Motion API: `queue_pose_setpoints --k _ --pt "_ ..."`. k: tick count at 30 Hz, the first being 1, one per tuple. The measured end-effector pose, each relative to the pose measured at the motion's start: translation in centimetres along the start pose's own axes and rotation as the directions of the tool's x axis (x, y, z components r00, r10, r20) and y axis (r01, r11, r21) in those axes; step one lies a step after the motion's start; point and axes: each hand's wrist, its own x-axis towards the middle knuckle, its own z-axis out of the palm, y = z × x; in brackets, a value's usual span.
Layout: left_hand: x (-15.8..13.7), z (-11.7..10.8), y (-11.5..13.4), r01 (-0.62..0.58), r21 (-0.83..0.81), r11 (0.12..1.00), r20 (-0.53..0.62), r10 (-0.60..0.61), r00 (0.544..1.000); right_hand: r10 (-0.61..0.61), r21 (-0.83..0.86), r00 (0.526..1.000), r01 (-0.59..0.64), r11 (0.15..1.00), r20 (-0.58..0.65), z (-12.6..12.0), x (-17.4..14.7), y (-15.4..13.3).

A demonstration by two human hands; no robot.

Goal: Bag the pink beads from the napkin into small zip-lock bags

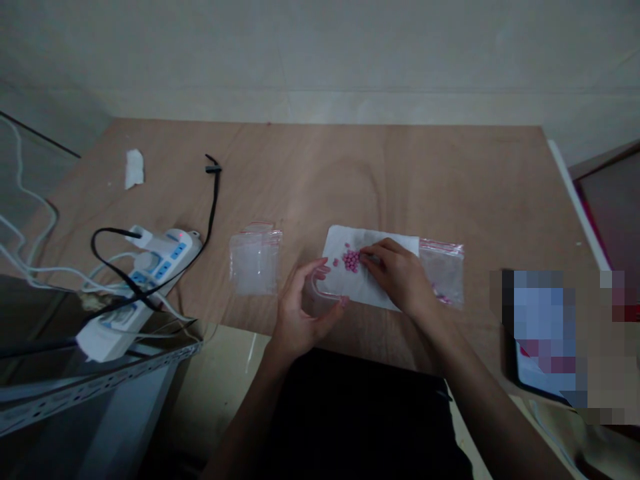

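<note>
A white sheet (375,240), perhaps cloth or paper, lies near the table's front edge with a cluster of small pink beads (351,261) on it. My left hand (300,313) is at the sheet's near left corner, thumb and fingers apart in a C shape, with the pale curved edge between them. Over the sheet, my right hand (397,273) has thumb and fingertips pinched together at the right side of the beads. What is in that pinch is hidden. A clear zip bag (445,270) with a few pinkish bits inside sticks out from the sheet's right side.
Clear zip bags (255,263) lie left of my hands. A white power strip (165,257) with plugs and tangled cables is at the table's left edge. A black cable tie or strap (215,193) and a white scrap (134,169) lie farther back. A phone-like device (537,373), partly blurred, rests at right.
</note>
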Motion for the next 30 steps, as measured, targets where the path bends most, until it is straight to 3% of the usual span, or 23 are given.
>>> queue_pose_setpoints --k 7,13,17,24,30 --pt "0.1 0.0 -0.3 -0.028 -0.002 1.000 0.020 0.028 0.999 -0.020 -0.053 1.000 0.021 0.998 0.019 0.1 1.1 -0.2" --pt "0.1 0.2 -0.1 -0.030 -0.003 1.000 0.045 0.030 0.999 -0.014 0.270 0.988 0.056 0.961 -0.155 -3.1 -1.1 -3.9" --pt "0.0 0.6 0.3 -0.043 -0.081 0.996 0.079 0.050 0.996 -0.136 0.353 0.990 0.135 0.926 -0.021 -4.7 -2.6 -6.2" --pt "-0.3 1.0 0.6 -0.049 -0.125 0.991 0.069 0.058 0.996 -0.256 0.282 0.965 0.231 0.931 0.053 -4.6 -2.8 -5.7" --pt "-0.3 0.3 1.5 0.070 -0.212 0.975 -0.004 -0.073 0.997 -0.078 0.486 0.992 0.022 0.874 0.095 -5.3 -3.4 -5.2"
